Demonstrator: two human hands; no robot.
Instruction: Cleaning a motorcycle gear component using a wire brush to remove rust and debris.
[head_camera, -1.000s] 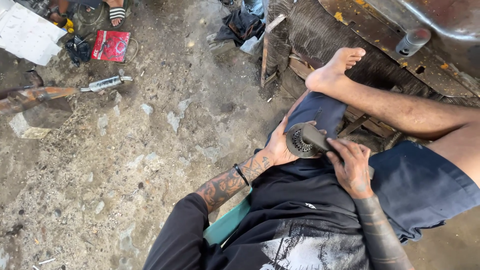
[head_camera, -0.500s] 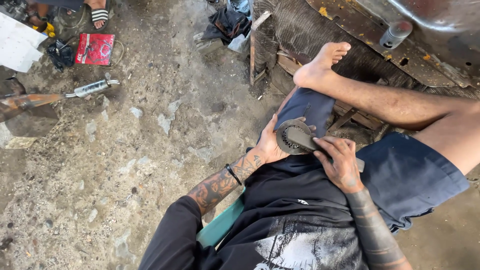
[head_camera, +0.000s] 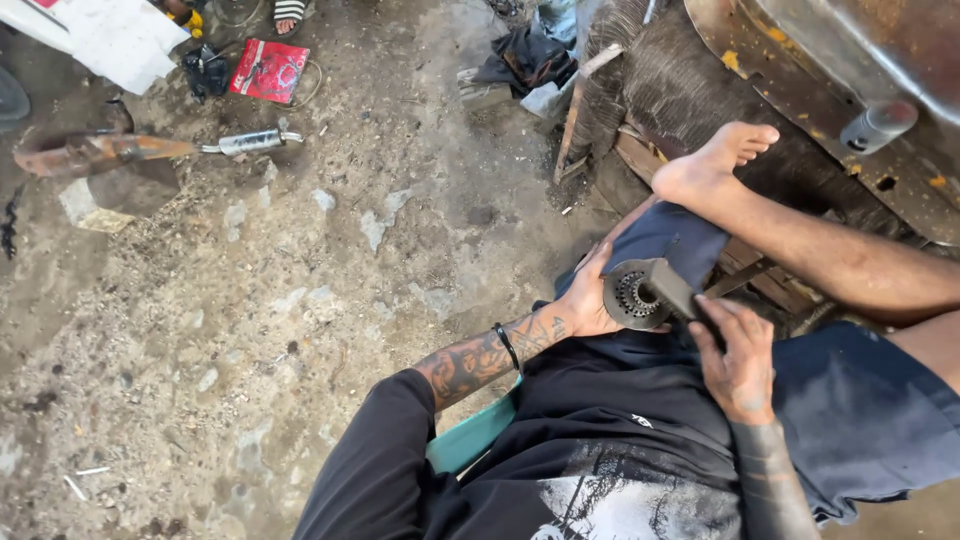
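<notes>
A dark metal part (head_camera: 650, 292) with a round, toothed open end and a short thick shaft rests over my lap. My left hand (head_camera: 588, 300), tattooed at the wrist with a black band, cups the round end from the left. My right hand (head_camera: 738, 362) wraps around the shaft just behind it. I sit on the ground in a black shirt and blue shorts, and my bare leg and foot (head_camera: 715, 165) stretch out beyond the part.
Rusty sheet metal (head_camera: 800, 60) and wooden slats lie behind the foot. A dark rag (head_camera: 520, 62), a red packet (head_camera: 268, 70), a silver tool (head_camera: 250, 140), a rusty pipe (head_camera: 90, 152) and white sheeting (head_camera: 110, 35) lie on the rough concrete. Another person's sandalled foot (head_camera: 288, 10) shows at the top.
Both hands stay on the metal part, which has shifted slightly, its round end now facing the camera more. The view has drifted a little.
</notes>
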